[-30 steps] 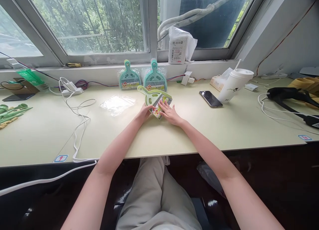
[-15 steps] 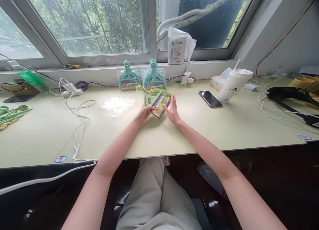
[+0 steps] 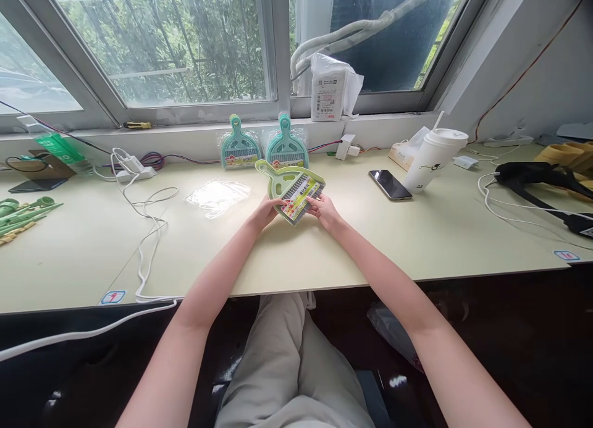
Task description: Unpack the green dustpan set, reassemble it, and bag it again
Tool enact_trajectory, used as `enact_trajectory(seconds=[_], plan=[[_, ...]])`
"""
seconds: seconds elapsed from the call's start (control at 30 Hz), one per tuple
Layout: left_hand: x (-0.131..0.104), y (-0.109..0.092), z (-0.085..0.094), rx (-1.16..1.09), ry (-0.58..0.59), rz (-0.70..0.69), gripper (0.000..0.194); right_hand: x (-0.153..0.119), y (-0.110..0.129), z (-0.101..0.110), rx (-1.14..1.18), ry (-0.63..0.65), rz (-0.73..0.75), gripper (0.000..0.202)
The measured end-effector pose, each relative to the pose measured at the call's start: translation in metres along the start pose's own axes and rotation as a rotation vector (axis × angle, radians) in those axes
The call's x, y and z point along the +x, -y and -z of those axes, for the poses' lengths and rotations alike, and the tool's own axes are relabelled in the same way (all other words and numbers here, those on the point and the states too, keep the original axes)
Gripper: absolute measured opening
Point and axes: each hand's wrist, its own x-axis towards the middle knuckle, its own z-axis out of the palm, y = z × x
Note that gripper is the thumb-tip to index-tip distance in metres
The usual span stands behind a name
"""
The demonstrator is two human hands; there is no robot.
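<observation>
A light green dustpan-and-brush set (image 3: 293, 192) with a printed label is held tilted above the table, its handle pointing up and left. My left hand (image 3: 267, 211) grips its lower left edge, thumb on the front. My right hand (image 3: 324, 210) pinches the lower right edge by the label. Behind it, two teal dustpan sets in clear wrap, one on the left (image 3: 239, 149) and one on the right (image 3: 286, 145), lean against the window ledge. Clear plastic film (image 3: 217, 197) lies left of my hands.
A phone (image 3: 390, 184), a white cup (image 3: 435, 159) and a tissue pack (image 3: 407, 150) stand to the right, with a black strap (image 3: 537, 190) beyond. White cables (image 3: 155, 221) and green items (image 3: 28, 215) lie left. A wrapped package (image 3: 331, 94) sits on the ledge.
My right hand has gone from spread fingers along the set's right edge to a pinch lower down on it. My left hand keeps its hold.
</observation>
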Motion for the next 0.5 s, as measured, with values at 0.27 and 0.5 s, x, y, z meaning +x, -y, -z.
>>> enact_trajectory(seconds=[0.27,0.5], plan=[[0.012,-0.018,0.019,0.187,-0.218,-0.017,0.034,-0.001,0.005,0.004,0.006,-0.074,0.063,0.014],[0.005,-0.024,0.056,0.959,-0.708,-0.334,0.027,-0.002,0.007,0.006,-0.004,-0.105,0.072,0.014]])
